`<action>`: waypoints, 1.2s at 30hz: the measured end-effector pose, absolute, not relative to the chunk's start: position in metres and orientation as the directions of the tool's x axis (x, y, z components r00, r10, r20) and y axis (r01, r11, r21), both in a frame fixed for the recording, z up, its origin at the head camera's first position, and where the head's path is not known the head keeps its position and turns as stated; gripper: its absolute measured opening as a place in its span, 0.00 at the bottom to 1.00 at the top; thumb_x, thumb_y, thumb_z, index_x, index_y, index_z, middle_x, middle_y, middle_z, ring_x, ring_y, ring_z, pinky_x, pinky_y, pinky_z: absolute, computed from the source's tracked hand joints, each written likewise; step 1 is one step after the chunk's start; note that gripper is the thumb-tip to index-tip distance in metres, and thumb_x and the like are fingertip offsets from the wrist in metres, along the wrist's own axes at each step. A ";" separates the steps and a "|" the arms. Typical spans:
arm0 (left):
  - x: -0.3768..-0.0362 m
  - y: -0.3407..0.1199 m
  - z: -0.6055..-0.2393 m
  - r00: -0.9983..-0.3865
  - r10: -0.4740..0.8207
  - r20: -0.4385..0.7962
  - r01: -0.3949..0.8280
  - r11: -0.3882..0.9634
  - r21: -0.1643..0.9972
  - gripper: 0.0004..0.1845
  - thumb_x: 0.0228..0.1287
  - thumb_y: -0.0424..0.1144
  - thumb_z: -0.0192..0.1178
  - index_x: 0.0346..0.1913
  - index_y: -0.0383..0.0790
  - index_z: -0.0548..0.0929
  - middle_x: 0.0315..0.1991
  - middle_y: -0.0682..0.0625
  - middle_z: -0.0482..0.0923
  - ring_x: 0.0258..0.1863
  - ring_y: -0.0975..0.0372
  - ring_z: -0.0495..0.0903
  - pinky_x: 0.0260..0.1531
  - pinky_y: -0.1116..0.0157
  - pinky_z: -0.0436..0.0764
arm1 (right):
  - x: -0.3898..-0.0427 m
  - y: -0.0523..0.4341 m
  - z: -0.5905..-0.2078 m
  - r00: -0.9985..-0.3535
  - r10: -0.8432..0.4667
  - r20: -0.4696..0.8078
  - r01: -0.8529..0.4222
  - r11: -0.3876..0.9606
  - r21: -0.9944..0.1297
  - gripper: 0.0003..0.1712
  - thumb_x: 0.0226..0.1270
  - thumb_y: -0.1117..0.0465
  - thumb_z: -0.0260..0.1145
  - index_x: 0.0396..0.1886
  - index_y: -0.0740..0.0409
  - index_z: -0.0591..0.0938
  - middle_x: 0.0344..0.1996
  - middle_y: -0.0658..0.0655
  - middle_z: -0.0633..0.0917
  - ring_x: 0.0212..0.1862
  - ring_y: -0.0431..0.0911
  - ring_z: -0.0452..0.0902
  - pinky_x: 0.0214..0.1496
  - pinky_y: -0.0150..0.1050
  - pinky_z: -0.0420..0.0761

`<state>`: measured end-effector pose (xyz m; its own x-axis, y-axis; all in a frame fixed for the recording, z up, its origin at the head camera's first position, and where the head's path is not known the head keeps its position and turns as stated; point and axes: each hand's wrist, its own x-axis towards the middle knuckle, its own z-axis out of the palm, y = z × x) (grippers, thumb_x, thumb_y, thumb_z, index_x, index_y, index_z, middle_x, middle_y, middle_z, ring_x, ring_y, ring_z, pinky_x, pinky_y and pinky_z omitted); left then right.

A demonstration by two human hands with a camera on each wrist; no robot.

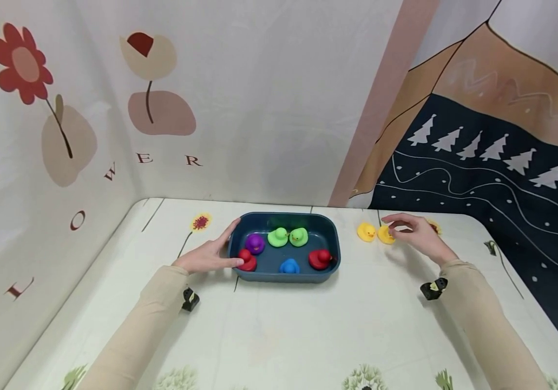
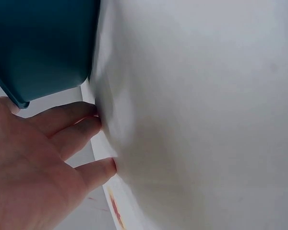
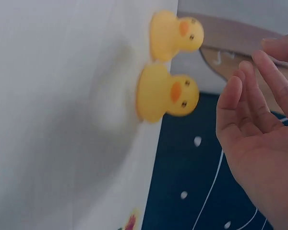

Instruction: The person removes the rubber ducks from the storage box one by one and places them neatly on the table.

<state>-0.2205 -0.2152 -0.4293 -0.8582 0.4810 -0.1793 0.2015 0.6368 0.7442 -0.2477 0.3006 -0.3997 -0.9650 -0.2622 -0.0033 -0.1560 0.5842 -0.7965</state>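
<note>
My left hand [image 1: 212, 255] rests against the left end of a dark teal plastic tub [image 1: 283, 278], its thumb over the rim. In the left wrist view, several straight fingers [image 2: 77, 122] of that hand touch the tabletop below the tub [image 2: 43, 52]. Inside the tub sit a purple rubber duck [image 1: 255, 244], two green ducks, two red ducks and a blue duck [image 1: 289, 266]. My right hand [image 1: 417, 235] hovers just above two yellow rubber ducks, fingers loosely bent and apart from them. The nearer yellow duck [image 3: 156, 93] stands beside the other yellow duck [image 3: 165, 36].
A pale cloth with printed flowers covers the table [image 1: 283, 330]. Behind it hangs a white printed curtain [image 1: 259, 108]. A dark panel with white trees [image 1: 478, 179] borders the right side. Small black devices are strapped at both wrists.
</note>
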 end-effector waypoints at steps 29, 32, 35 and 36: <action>-0.219 -0.214 -0.428 -0.859 0.473 -0.196 0.181 0.638 0.748 0.56 0.59 0.58 0.64 0.77 0.63 0.33 0.74 0.35 0.46 0.71 0.40 0.51 0.62 0.37 0.57 | -0.221 0.207 -0.404 -0.863 -0.480 0.156 -0.348 0.342 -0.873 0.15 0.65 0.71 0.63 0.51 0.69 0.81 0.47 0.66 0.81 0.46 0.53 0.77 0.48 0.33 0.79; -0.220 -0.214 -0.429 -0.858 0.475 -0.193 0.180 0.632 0.753 0.55 0.60 0.57 0.65 0.77 0.63 0.33 0.74 0.35 0.46 0.71 0.40 0.51 0.62 0.37 0.56 | -0.218 0.196 -0.404 -0.851 -0.505 0.146 -0.339 0.315 -0.887 0.15 0.65 0.72 0.62 0.51 0.69 0.80 0.47 0.66 0.81 0.47 0.54 0.76 0.48 0.33 0.79; -0.220 -0.214 -0.429 -0.859 0.475 -0.193 0.180 0.632 0.754 0.55 0.60 0.56 0.65 0.77 0.63 0.34 0.74 0.35 0.46 0.71 0.40 0.51 0.62 0.36 0.56 | -0.215 0.185 -0.406 -0.838 -0.530 0.135 -0.336 0.304 -0.892 0.15 0.65 0.72 0.62 0.51 0.68 0.81 0.46 0.64 0.82 0.45 0.54 0.76 0.47 0.35 0.79; -0.220 -0.214 -0.429 -0.859 0.473 -0.194 0.179 0.633 0.754 0.55 0.60 0.57 0.65 0.77 0.63 0.34 0.74 0.35 0.46 0.71 0.40 0.51 0.62 0.36 0.56 | -0.214 0.181 -0.406 -0.832 -0.538 0.132 -0.336 0.301 -0.892 0.15 0.65 0.72 0.63 0.51 0.67 0.81 0.46 0.63 0.82 0.44 0.53 0.76 0.47 0.35 0.79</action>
